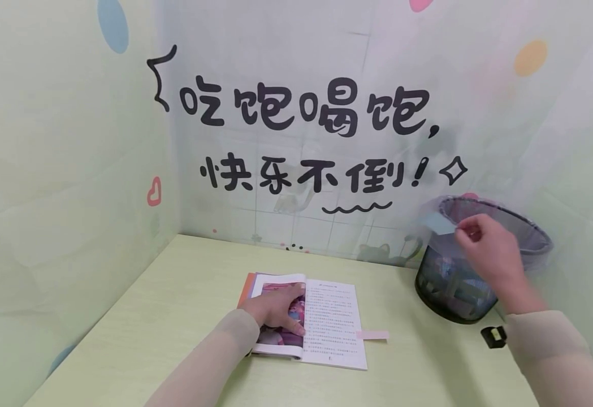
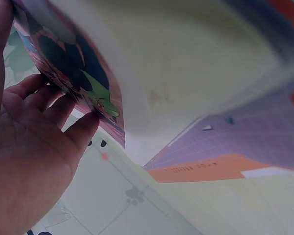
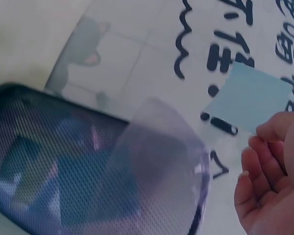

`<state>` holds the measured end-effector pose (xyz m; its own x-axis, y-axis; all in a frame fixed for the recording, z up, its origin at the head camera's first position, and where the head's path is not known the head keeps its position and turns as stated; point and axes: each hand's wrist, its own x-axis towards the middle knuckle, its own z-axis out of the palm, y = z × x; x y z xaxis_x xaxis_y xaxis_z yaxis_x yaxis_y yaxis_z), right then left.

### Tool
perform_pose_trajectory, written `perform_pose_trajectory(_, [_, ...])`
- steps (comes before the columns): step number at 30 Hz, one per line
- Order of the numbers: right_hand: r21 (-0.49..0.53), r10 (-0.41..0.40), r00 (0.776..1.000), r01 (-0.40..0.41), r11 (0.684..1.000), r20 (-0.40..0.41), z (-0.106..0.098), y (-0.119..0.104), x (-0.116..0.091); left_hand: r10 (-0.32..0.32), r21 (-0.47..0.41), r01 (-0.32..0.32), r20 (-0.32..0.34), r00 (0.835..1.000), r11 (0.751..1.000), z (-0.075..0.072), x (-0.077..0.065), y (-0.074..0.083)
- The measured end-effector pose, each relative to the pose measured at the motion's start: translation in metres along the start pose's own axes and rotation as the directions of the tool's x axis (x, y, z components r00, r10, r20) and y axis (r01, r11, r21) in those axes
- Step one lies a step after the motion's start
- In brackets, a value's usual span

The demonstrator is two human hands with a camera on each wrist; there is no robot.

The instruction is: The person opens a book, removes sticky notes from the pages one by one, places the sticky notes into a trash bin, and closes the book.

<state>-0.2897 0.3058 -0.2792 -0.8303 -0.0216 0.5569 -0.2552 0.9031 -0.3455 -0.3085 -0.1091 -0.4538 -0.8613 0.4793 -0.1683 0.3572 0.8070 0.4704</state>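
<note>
An open book [image 1: 334, 325] lies on the table, with a coloured picture on its left page and printed text on its right. My left hand [image 1: 274, 310] rests on the picture page with its fingers spread. Seen in the left wrist view, the left hand's fingers [image 2: 54, 105] lie straight against that page. Between thumb and index finger, my right hand [image 1: 494, 254] pinches a light blue sticky note [image 3: 252, 98] by one corner. The note is up near the rim of a dark mesh bin [image 1: 454, 285] with a clear plastic liner. A pink paper strip [image 1: 376, 335] sticks out from the book's right edge.
Crumpled or folded scraps [image 3: 34, 166] show through the bin's mesh. A small black object [image 1: 494, 337] is at the right, by the right wrist. A printed wall covering [image 1: 296, 237] with large black characters stands behind the pale table [image 1: 174, 333].
</note>
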Motion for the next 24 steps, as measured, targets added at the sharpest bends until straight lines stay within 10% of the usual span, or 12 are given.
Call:
perform_pose_trajectory(14, [-0.059,0.273,0.96,-0.277,0.959,-0.06,-0.039,0.047,-0.003,-0.005,0.015,0.005,0.0,1.0,1.0,0.001,-0.003,0.001])
perform_pose_trajectory(24, [-0.076,0.049,0.988,-0.061,0.995,-0.149,-0.008,0.025,-0.015,-0.018,0.0,0.018,-0.004,1.0,1.0,-0.001,-0.004,0.001])
